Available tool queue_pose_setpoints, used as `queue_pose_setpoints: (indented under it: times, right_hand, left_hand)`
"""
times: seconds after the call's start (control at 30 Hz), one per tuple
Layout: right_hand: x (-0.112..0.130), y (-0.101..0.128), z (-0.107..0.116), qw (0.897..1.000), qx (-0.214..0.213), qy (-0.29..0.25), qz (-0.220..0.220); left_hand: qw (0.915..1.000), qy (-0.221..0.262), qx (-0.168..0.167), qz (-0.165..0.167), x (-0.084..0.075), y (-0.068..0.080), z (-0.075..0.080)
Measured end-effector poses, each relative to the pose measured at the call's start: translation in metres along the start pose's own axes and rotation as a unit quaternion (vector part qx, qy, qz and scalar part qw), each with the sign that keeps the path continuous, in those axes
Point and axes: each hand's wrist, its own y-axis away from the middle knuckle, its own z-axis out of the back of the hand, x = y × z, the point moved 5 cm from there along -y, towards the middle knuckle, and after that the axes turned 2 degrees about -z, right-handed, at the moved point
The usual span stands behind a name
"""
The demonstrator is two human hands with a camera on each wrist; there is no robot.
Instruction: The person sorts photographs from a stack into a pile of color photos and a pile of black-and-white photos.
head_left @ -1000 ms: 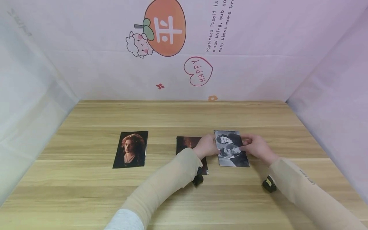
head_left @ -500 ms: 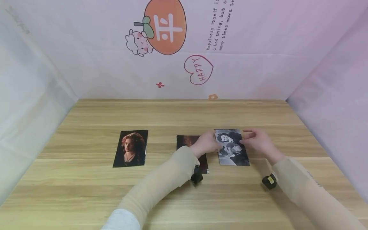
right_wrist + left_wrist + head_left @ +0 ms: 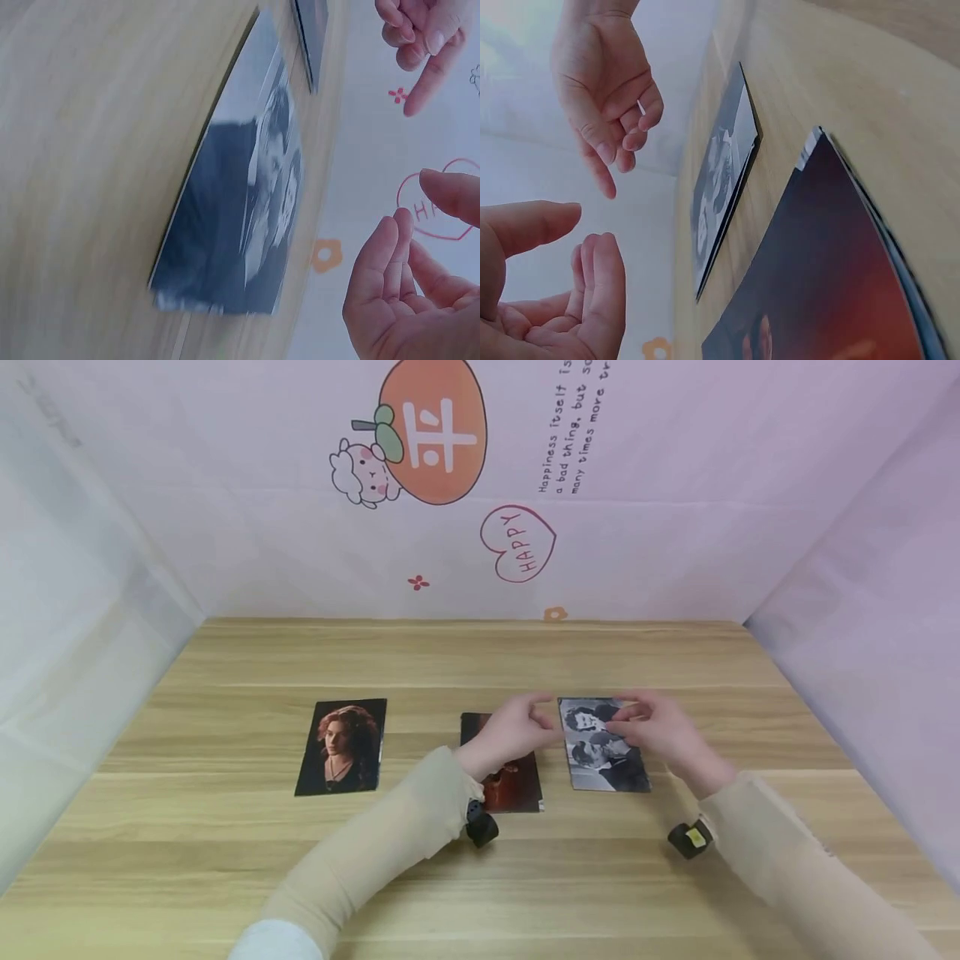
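Both hands hover with loose, empty fingers just above the flat black-and-white photo card [image 3: 603,745] lying on the light wooden desk [image 3: 480,660]: the left hand [image 3: 513,732] at its left edge, over a dark reddish photo card [image 3: 510,781], and the right hand [image 3: 660,732] at its right edge.

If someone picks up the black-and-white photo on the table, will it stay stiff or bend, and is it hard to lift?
The black-and-white photo looks thin and lies flat on the wooden table, so lifting an edge may be fiddly. It probably flexes; the reddish photo beside it already curls. Its surface looks glossy, so it likely slides easily when pushed.
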Motion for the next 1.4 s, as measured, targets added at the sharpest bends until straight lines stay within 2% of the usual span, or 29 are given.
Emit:
queue_pose_setpoints:
  times: [0.37, 0.57, 0.7, 0.8, 1.0, 1.17, 1.4]
  right_hand:
    - [0.009, 0.002, -0.022, 0.998, 0.038, -0.042, 0.005]
    - [0.015, 0.001, -0.037, 0.997, 0.052, -0.045, 0.018]
    - [0.018, 0.002, -0.045, 0.997, 0.063, -0.049, 0.016]
    - [0.02, 0.002, -0.051, 0.995, 0.077, -0.063, 0.01]
    - [0.024, 0.003, -0.062, 0.993, 0.098, -0.071, 0.009]
    - [0.026, 0.003, -0.069, 0.991, 0.109, -0.081, 0.007]
    - [0.025, 0.002, -0.081, 0.988, 0.127, -0.088, -0.004]
  left_hand:
    - [0.999, 0.026, -0.007, -0.036, 0.002, 0.02, 0.023]
    - [0.9983, 0.047, -0.023, -0.027, 0.01, 0.03, 0.04]
    - [0.9975, 0.064, -0.021, -0.021, 0.014, 0.036, 0.049]
    - [0.9971, 0.069, -0.019, -0.027, 0.018, 0.042, 0.055]
    - [0.9982, 0.041, -0.033, -0.03, 0.028, 0.051, 0.065]
    - [0.9988, 0.012, -0.045, -0.018, 0.037, 0.057, 0.074]
    - [0.9986, 0.003, -0.053, -0.001, 0.052, 0.061, 0.08]
